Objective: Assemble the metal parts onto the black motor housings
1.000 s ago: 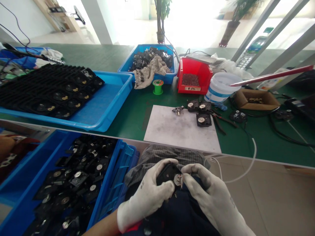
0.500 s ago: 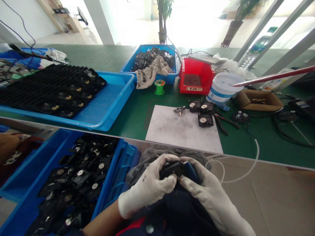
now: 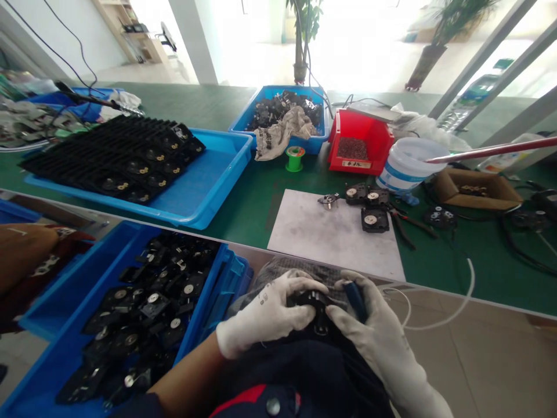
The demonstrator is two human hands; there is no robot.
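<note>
White-gloved left hand [image 3: 265, 315] holds black plastic unit [image 3: 314, 302]; right hand [image 3: 369, 322] grips blue-handled tool [image 3: 355, 301].

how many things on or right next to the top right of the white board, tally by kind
black units: 3
small metal part: 1
pliers: 1
total: 5
</note>
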